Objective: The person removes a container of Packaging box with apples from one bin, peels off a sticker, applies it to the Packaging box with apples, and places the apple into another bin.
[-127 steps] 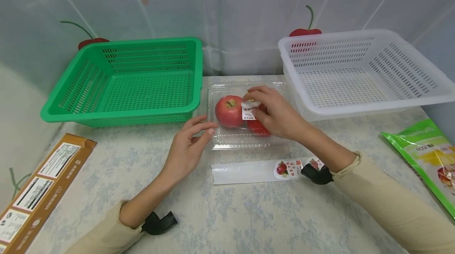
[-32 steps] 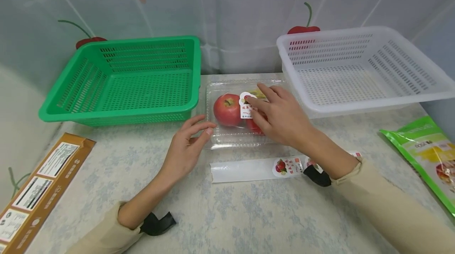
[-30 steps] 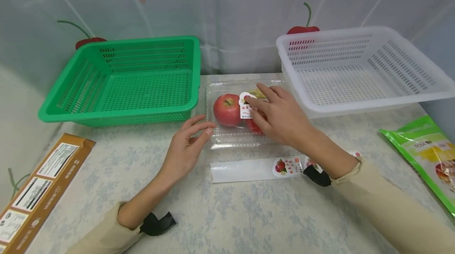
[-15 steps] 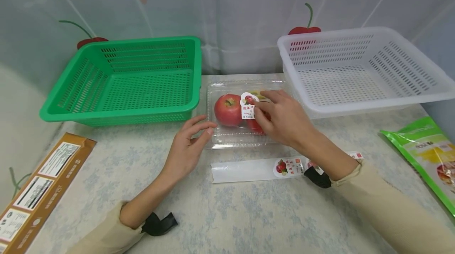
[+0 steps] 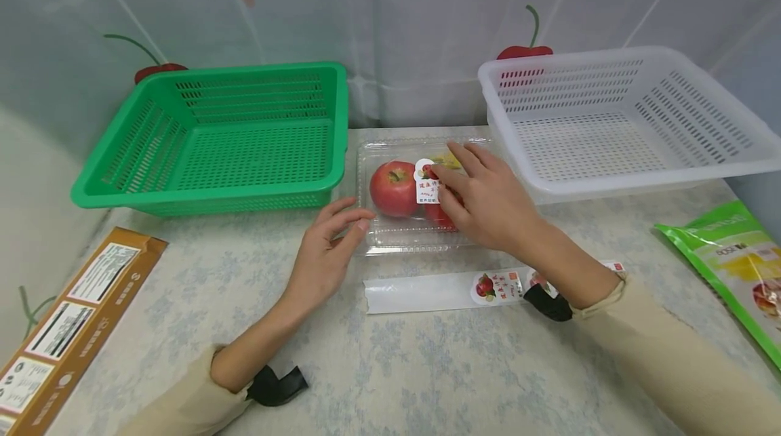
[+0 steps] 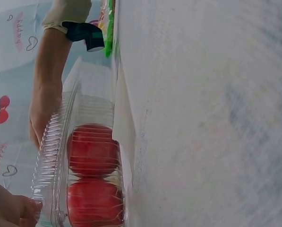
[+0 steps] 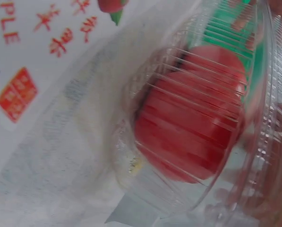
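Note:
A clear plastic clamshell box [image 5: 390, 239] stands on the table with red apples inside, one apple [image 5: 394, 189] plainly visible at its left. A white apple sticker [image 5: 429, 192] lies flat on the lid. My right hand [image 5: 494, 202] is over the lid, its extended fingers touching the sticker and covering its right part. My left hand [image 5: 323, 253] rests fingertips at the box's left front corner, fingers loosely extended. The left wrist view shows two apples [image 6: 94, 201] side by side through the box wall. Part of the fruit is hidden under my right hand.
A strip of label backing [image 5: 421, 293] with more apple stickers lies in front of the box. Behind left stands a green basket [image 5: 207, 195], behind right a white basket [image 5: 610, 182]. A brown carton [image 5: 91, 314] lies far left, a green food bag [image 5: 726, 253] far right.
Earlier my right fingers pinched the partly curled sticker above the lid; now it lies flat with the fingers spread on it. My left hand stays at the box corner.

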Demonstrator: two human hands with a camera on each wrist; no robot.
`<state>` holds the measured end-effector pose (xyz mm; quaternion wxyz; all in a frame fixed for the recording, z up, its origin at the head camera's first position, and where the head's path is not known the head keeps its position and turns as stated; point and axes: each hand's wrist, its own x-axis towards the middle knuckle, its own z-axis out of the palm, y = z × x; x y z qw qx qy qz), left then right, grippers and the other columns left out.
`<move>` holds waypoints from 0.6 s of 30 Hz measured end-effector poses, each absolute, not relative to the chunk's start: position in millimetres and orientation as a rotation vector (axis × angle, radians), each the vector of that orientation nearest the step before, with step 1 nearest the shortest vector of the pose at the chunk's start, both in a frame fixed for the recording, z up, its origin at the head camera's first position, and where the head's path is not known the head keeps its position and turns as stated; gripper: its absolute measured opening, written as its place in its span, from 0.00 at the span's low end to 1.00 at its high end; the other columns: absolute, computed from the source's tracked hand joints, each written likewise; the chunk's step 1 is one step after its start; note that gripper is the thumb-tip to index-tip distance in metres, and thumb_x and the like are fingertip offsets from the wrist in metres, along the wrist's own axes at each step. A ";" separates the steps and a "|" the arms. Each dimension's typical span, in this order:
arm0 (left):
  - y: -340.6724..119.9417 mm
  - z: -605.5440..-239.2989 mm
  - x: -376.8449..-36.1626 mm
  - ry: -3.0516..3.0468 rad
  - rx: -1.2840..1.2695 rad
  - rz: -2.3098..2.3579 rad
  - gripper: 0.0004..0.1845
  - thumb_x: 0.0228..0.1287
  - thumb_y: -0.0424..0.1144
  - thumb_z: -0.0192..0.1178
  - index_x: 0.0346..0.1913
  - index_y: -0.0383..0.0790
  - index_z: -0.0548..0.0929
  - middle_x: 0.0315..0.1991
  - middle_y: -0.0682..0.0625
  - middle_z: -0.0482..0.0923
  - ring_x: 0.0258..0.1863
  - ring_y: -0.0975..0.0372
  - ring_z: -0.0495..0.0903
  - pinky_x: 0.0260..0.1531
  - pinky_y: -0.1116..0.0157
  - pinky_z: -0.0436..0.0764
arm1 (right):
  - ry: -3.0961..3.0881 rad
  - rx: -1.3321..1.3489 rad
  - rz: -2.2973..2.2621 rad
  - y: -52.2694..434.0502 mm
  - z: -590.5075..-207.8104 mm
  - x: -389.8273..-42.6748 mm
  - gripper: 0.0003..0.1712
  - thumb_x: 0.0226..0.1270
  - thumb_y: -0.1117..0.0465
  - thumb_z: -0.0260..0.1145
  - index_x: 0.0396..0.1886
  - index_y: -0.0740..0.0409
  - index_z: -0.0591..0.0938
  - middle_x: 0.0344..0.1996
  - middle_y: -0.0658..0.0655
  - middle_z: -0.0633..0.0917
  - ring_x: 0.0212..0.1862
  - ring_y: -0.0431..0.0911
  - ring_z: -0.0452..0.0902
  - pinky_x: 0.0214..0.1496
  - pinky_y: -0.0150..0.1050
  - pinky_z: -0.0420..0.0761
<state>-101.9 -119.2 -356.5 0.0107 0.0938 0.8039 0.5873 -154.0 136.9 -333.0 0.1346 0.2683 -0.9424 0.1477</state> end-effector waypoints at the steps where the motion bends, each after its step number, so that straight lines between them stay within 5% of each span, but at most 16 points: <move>1: -118.6 -356.4 -101.8 2.511 0.290 1.833 0.13 0.74 0.36 0.56 0.52 0.33 0.84 0.68 0.45 0.66 0.66 0.54 0.67 0.55 0.50 0.76 | -2.769 0.775 0.407 136.9 -332.1 -154.4 0.24 0.72 0.55 0.52 0.62 0.57 0.81 0.69 0.68 0.67 0.70 0.63 0.59 0.72 0.55 0.58; 13: -119.2 -355.2 -105.0 2.532 0.242 1.814 0.12 0.71 0.32 0.54 0.50 0.35 0.85 0.68 0.47 0.65 0.66 0.56 0.65 0.55 0.52 0.75 | -3.087 0.704 0.182 120.2 -316.5 -165.4 0.31 0.73 0.51 0.42 0.75 0.45 0.67 0.75 0.66 0.54 0.73 0.64 0.49 0.69 0.62 0.54; 18: -115.4 -357.2 -104.3 2.526 0.287 1.833 0.12 0.72 0.32 0.53 0.51 0.32 0.84 0.68 0.45 0.63 0.65 0.54 0.67 0.52 0.53 0.78 | -2.991 0.687 0.263 124.8 -324.0 -165.0 0.30 0.72 0.51 0.44 0.71 0.46 0.72 0.73 0.66 0.59 0.71 0.64 0.53 0.67 0.63 0.57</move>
